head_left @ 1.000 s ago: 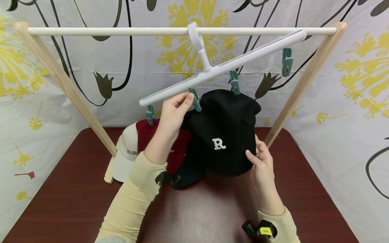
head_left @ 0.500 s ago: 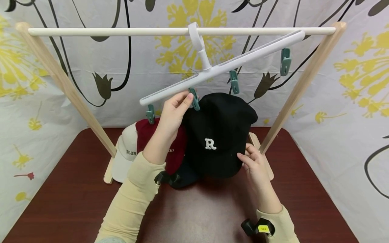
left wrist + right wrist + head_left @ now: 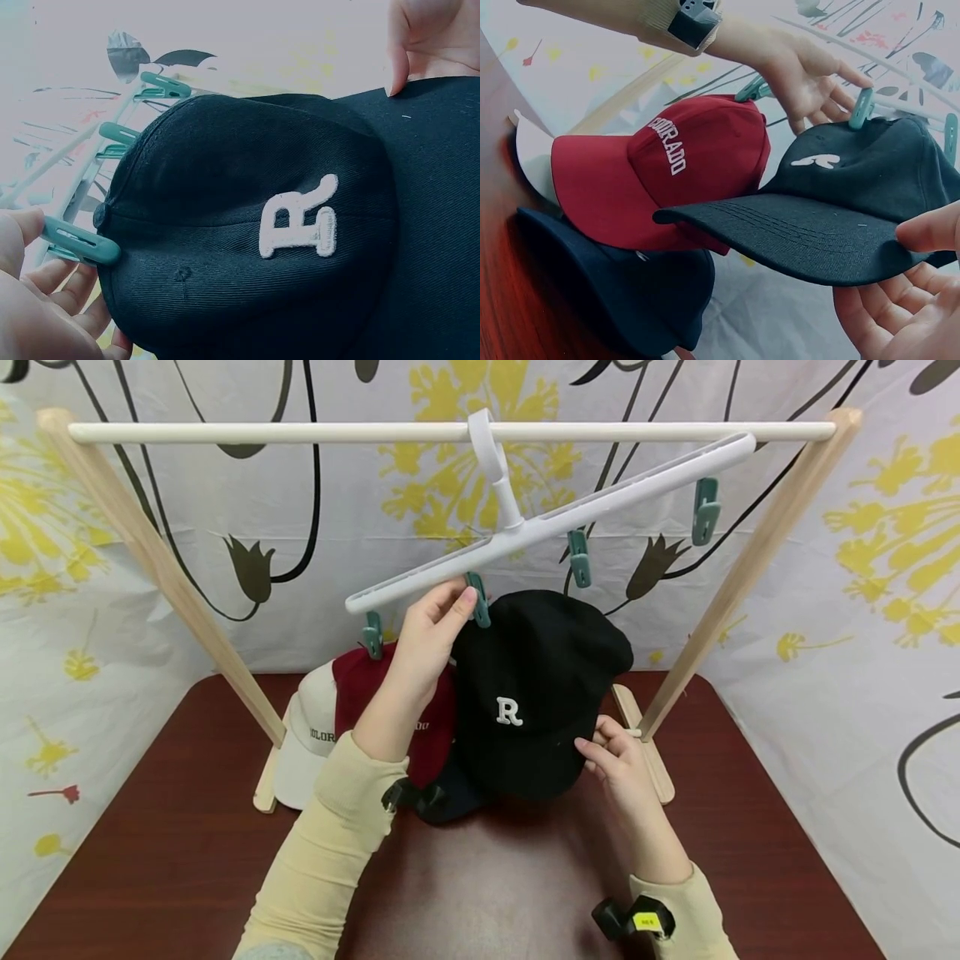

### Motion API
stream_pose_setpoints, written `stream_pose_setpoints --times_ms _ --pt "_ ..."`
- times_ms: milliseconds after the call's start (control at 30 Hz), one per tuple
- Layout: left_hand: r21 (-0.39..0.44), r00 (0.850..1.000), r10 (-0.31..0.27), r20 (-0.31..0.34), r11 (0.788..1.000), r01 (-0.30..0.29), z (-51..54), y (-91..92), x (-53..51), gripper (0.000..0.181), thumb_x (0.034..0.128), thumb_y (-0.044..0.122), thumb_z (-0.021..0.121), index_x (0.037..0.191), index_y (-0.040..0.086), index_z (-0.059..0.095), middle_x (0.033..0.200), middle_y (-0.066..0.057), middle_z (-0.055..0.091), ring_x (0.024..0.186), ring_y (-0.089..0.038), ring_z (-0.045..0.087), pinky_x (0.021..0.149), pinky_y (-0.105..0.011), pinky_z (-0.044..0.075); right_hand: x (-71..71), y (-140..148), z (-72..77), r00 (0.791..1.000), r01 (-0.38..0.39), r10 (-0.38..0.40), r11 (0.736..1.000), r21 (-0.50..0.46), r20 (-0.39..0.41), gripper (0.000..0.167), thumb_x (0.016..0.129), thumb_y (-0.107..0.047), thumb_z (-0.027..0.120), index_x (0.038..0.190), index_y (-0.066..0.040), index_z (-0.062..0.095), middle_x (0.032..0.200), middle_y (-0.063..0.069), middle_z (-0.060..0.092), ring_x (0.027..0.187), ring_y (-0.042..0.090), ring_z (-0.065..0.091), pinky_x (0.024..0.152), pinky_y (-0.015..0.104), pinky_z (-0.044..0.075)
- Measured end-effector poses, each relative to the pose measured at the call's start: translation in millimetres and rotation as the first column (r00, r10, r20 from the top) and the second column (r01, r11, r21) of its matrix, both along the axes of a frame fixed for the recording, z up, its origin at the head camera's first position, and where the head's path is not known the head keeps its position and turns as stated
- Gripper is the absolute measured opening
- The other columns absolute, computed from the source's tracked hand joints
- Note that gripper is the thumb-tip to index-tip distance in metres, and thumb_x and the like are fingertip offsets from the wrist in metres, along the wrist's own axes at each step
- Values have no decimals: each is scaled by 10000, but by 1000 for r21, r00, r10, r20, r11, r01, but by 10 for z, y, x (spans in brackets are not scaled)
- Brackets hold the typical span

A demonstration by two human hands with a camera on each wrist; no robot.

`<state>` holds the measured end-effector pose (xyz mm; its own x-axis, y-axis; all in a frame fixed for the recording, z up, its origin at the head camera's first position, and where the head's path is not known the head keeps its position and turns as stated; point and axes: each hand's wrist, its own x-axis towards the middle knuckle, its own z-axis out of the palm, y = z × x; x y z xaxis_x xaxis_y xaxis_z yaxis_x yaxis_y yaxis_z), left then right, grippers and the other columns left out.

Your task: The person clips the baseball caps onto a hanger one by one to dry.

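Observation:
A black baseball cap with a white letter R hangs in front of the other caps, under a tilted white hanger. My right hand pinches the edge of its brim, thumb on top and fingers beneath. At the crown's upper left edge, my left hand pinches a green clip of the hanger between thumb and fingers. The clip's tip meets the cap's fabric; how firmly it bites cannot be told. A red cap hangs behind my left forearm, with another green clip at its top.
The hanger hooks over a white rod on a wooden frame. Two more green clips, including the far right one, hold nothing. A white cap and a dark navy cap sit on the brown table.
My right hand has moved left, swinging the black cap left and away from the third clip. Part of the frame's right foot has come into view. My left hand stays at its clip.

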<state>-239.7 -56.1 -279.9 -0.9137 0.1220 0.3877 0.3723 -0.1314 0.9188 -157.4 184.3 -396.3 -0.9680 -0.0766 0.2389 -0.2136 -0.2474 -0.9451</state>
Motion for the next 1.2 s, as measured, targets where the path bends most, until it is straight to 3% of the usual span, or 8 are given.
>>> stream_pose_setpoints --times_ms 233,533,867,1067,1200 --pt "19 999 2 -34 1000 -1 -17 9 20 318 992 169 544 1232 -35 587 1158 -181 619 1053 -171 558 967 -310 411 -1 5 8 1000 -8 8 1000 19 20 104 930 75 502 980 -13 527 878 31 638 831 117 611 716 247 522" --pt "-10 1000 27 10 1000 -27 -62 -20 60 408 989 172 549 1360 7 507 1288 -86 563 1172 -147 507 1012 -294 381 -22 37 -9 1000 -7 7 1000 27 11 139 930 91 484 980 -28 538 878 26 640 827 114 616 700 246 528" --pt "-5 999 47 -2 999 -47 -110 -76 96 375 982 137 556 1328 -7 535 1260 -118 583 1147 -171 541 1003 -291 394 -20 91 -4 998 38 -41 996 76 37 98 935 63 508 988 -12 541 835 18 621 766 105 586 669 232 514" --pt "31 1000 12 -9 999 -12 -151 -142 129 361 983 85 540 1324 -33 525 1267 -180 583 1167 -238 554 1015 -290 387 -10 135 10 994 88 -94 991 105 58 108 927 62 515 949 -39 544 764 7 568 699 110 568 647 218 508" --pt "25 1000 14 -5 1000 -13 -177 -194 164 356 986 110 542 1322 -6 537 1253 -161 597 1167 -234 552 1014 -286 388 -1 154 18 996 79 -83 993 91 41 101 938 58 508 944 -35 547 761 28 583 696 133 598 658 241 526"
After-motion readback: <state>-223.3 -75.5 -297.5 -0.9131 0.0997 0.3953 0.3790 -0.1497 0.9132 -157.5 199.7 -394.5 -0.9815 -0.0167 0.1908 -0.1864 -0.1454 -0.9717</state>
